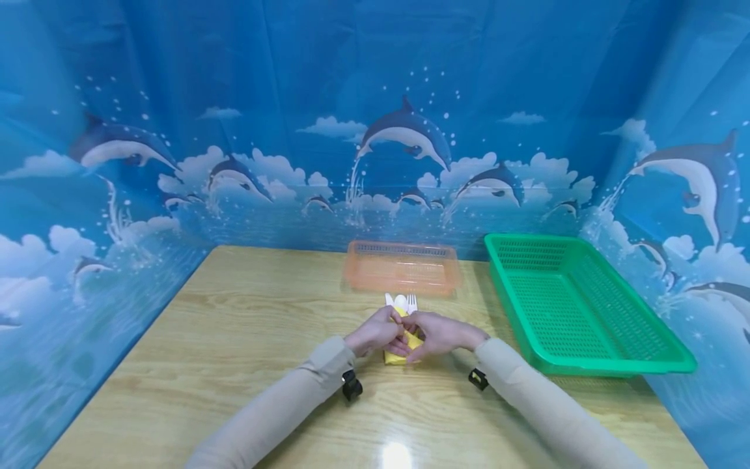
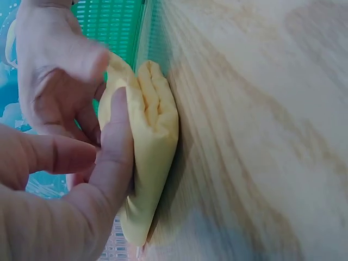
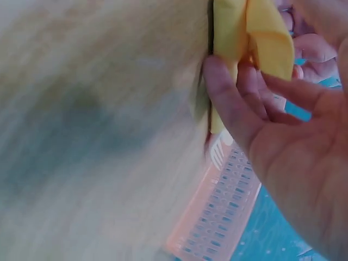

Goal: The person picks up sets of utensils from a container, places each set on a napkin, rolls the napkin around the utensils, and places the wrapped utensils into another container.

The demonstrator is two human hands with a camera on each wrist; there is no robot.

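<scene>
A yellow cloth napkin is folded round white plastic cutlery on the table. The tops of a knife, a spoon and a fork stick out at its far end. My left hand holds the folded cloth from the left; in the left wrist view one finger lies along a fold. Across from it my right hand grips the napkin. In the right wrist view the right thumb is at the cloth's table-side edge, with other fingers under a raised flap.
Behind the hands a shallow orange plastic basket stands at the table's back edge. A larger green basket stands to the right. Blue dolphin-print sheeting encloses the back and sides of the wooden table.
</scene>
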